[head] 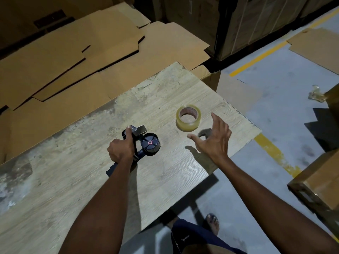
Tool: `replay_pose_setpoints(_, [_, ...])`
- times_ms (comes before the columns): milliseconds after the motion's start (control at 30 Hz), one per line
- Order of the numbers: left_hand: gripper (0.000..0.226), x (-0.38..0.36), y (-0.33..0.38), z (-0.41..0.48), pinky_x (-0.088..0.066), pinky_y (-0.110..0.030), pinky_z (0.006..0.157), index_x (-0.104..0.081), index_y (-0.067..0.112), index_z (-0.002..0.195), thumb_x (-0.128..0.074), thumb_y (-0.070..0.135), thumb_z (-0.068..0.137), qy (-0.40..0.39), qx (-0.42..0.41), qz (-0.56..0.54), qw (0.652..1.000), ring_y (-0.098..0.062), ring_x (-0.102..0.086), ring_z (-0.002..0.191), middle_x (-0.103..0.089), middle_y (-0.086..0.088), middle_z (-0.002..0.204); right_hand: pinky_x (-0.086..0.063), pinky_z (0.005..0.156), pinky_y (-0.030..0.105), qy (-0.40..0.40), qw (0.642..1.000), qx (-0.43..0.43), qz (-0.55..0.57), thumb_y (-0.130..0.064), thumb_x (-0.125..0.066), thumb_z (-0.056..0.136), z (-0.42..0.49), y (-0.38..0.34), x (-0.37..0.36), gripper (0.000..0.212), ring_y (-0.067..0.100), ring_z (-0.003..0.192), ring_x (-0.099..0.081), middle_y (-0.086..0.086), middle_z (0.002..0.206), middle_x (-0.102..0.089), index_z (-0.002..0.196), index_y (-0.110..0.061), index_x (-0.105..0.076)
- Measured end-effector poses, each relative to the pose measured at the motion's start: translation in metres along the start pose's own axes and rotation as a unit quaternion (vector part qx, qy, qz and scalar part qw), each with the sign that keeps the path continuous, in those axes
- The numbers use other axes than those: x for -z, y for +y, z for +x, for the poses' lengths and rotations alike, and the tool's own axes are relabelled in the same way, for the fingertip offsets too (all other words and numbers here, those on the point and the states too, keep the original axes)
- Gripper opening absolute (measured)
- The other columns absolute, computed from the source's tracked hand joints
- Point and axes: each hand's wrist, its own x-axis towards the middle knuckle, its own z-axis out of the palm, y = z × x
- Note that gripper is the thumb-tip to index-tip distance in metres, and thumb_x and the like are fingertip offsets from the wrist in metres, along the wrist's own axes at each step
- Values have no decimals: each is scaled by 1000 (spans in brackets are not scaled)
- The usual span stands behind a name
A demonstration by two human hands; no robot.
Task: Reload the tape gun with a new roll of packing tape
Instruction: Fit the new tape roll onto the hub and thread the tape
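tape gun held down, new roll lying free on the table

we see the worn wooden table (165,99); our left hand (120,150) is clamped on the dark tape gun (149,143) mid-surface, its round hub bare. our right hand (214,140) hovers spread apart, empty, just beside the clear tape roll (188,117), which lies flat near the right edge.

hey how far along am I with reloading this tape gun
Early. Done: the tape gun is in your left hand on the table, its spool bare. In hand: your open right hand hovers beside the new tape roll, not touching it. Left: pick it up, mount it, thread the tape.
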Motion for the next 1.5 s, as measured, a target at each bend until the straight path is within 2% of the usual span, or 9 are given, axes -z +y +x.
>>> replay_pose_setpoints(333, [93, -2, -3, 1, -53, -40, 64, -64, 3, 72, -46, 95, 73, -12, 5, -34, 999, -36, -66, 79, -68, -14, 82, -33, 113, 58, -232, 968, -15, -95, -51, -95, 62, 85, -53, -21, 145, 44, 145, -31, 23, 156, -30, 164, -22, 3])
replay_pose_setpoints(500, [92, -1, -1, -2, -46, -35, 58, -62, 5, 71, -46, 95, 72, -17, 15, -58, 998, -35, -68, 77, -69, -15, 81, -42, 108, 55, -218, 971, -70, -72, -52, -95, 61, 90, -51, -31, 134, 44, 143, -35, 21, 154, -37, 163, -18, -14])
replay_pose_setpoints(633, [95, 10, -1, -2, -44, -32, 57, -63, 6, 76, -42, 99, 70, -38, 41, -74, 996, -34, -68, 77, -70, -13, 83, -42, 110, 53, -235, 969, -27, -68, -55, -93, 57, 76, -72, -30, 124, 43, 142, -39, 17, 159, -37, 158, -16, -33])
replay_pose_setpoints(867, [81, 33, 4, 0, -30, -27, 50, -45, 13, 54, -55, 90, 75, -142, 57, -122, 981, -22, -50, 53, -53, -4, 59, -36, 118, 40, -266, 964, -5, -17, -58, -92, 56, 43, -105, -19, 130, 33, 151, -34, 11, 164, -36, 161, -13, -30])
replay_pose_setpoints(1000, [66, 38, -1, 0, -45, -36, 77, -63, 18, 81, -58, 84, 78, -110, 51, -112, 986, -25, -64, 86, -69, -3, 91, -42, 111, 38, -255, 965, 24, 63, -36, -99, 60, 29, -115, -6, 119, 24, 142, -46, 5, 158, -47, 158, -20, -35])
replay_pose_setpoints(1067, [49, 47, 1, -6, -43, -36, 89, -67, 21, 96, -65, 69, 86, -51, -29, -145, 988, -21, -65, 102, -71, 1, 105, -49, 107, 38, -258, 960, 47, 99, -33, -101, 56, 24, -120, 4, 117, 21, 134, -53, 1, 150, -54, 156, -24, -40])
replay_pose_setpoints(1167, [27, 68, 10, -14, -54, -32, 84, -73, 16, 100, -72, 42, 94, -90, -169, -243, 951, -6, -66, 94, -71, 6, 99, -55, 102, 37, -286, 946, 75, 134, -37, -99, 50, 22, -129, 15, 118, 17, 128, -57, -5, 144, -57, 152, -31, -41])
replay_pose_setpoints(1267, [33, 89, 17, -10, -54, -26, 91, -70, 20, 127, -72, 32, 97, -214, -243, -280, 904, -4, -64, 113, -71, 7, 122, -58, 101, 38, -326, 928, 124, 130, -32, -99, 50, 25, -139, 24, 116, 18, 129, -56, -6, 143, -54, 151, -31, -41])
replay_pose_setpoints(1500, [48, 122, 25, -7, -56, -29, 99, -55, 16, 148, -62, 25, 102, -445, -280, -302, 795, -9, -60, 129, -60, 5, 145, -54, 105, 30, -392, 894, 193, 100, -19, -101, 57, 30, -157, 26, 115, 14, 133, -51, -5, 147, -49, 153, -30, -39])
